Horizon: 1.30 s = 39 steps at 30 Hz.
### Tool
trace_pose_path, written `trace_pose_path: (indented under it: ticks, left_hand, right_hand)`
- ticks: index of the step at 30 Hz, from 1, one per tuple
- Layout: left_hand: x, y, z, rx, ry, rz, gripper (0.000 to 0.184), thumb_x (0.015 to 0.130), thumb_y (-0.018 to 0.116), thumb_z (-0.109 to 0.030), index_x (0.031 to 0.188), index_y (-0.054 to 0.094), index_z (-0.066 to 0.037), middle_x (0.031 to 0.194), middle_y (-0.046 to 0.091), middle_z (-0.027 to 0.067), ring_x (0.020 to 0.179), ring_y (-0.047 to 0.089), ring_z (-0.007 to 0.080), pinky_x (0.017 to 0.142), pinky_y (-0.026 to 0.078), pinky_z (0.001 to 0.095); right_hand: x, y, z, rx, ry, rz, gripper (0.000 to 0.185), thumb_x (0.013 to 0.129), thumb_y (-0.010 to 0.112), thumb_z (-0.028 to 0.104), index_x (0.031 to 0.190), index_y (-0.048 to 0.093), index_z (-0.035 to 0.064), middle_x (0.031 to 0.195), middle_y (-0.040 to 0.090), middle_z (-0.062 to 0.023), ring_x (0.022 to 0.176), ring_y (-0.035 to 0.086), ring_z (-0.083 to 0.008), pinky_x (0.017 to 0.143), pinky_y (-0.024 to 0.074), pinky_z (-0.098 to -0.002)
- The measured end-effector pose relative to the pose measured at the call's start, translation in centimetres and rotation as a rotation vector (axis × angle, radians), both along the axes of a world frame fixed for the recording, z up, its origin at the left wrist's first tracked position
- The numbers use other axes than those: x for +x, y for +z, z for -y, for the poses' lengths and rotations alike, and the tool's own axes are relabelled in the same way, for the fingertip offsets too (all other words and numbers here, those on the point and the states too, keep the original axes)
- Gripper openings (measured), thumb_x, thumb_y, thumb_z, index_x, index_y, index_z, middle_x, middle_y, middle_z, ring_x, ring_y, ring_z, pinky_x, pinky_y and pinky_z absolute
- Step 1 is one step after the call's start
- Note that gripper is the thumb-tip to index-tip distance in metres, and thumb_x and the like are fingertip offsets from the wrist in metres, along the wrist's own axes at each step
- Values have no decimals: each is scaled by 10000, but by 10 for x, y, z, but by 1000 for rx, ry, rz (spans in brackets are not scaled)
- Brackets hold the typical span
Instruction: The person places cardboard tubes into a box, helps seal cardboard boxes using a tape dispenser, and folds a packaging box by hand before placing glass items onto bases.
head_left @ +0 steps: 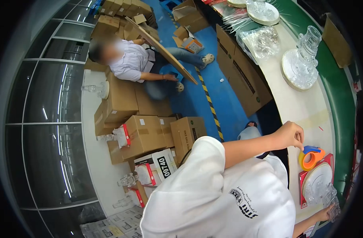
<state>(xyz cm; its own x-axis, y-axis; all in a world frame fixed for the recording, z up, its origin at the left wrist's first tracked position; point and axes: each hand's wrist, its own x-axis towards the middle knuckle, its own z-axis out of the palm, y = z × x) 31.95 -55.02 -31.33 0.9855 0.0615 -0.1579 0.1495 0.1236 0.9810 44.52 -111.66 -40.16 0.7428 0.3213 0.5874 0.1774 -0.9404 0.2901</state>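
My left hand (pixel 289 136) is over the white worktop with its fingers curled in and thumb and forefinger close together. Its fingertips are beside a tape dispenser (pixel 314 157), orange and blue with a yellow roll of tape (pixel 303 162). Whether a bit of tape lies between those fingers is too small to tell. Near the lower right edge, my right hand (pixel 325 214) is around a clear glass stem-like piece (pixel 330 195), partly hidden by it. A round white disc (pixel 313 180) under clear wrap lies beside the glass, on a flat red box (pixel 303 189).
Another glass piece (pixel 308 43) on a wrapped disc (pixel 292 69) and clear plastic bags (pixel 261 41) are farther up the worktop (pixel 304 105). A green strip (pixel 342 131) edges it. Cartons (pixel 138 137) line the aisle. A seated person (pixel 130 61) holds a long flat board (pixel 165 51).
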Motion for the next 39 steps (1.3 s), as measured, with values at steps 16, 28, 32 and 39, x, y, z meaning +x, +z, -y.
trace_pose_path:
  ticks: [16, 28, 32, 39]
  left_hand:
    - [-45, -53, -70, 326, 343, -156, 76, 815, 616, 6, 869, 665, 30, 761, 673, 103, 631, 641, 133, 576, 526, 240]
    - [-92, -77, -95, 1068, 472, -524, 93, 778, 617, 17, 852, 653, -27, 788, 667, 128, 691, 663, 257, 648, 536, 381]
    - [-94, -100, -109, 1510, 549, 2, 150, 785, 571, 31, 868, 664, -51, 808, 664, 150, 705, 645, 339, 680, 526, 434]
    - [-86, -27, -106, 955, 605, -295, 283, 709, 745, -267, 657, 632, -13, 659, 628, 145, 569, 593, 250, 555, 455, 365]
  right_hand:
    - [-9, -13, -27, 900, -25, 0, 552, 769, 752, 296, 1121, 553, -79, 1119, 617, -186, 985, 613, -266, 867, 469, -333]
    - [-18, 6, -53, 951, 12, 52, 489, 788, 739, 248, 1118, 571, -70, 1119, 622, -170, 978, 613, -250, 866, 470, -332]
    - [-19, 18, -74, 984, 3, 51, 476, 789, 737, 221, 1130, 565, -62, 1124, 616, -171, 997, 602, -257, 882, 465, -343]
    - [-26, 31, -89, 796, -33, 64, 450, 788, 731, 212, 1128, 565, -31, 1139, 590, -198, 1001, 590, -287, 902, 461, -374]
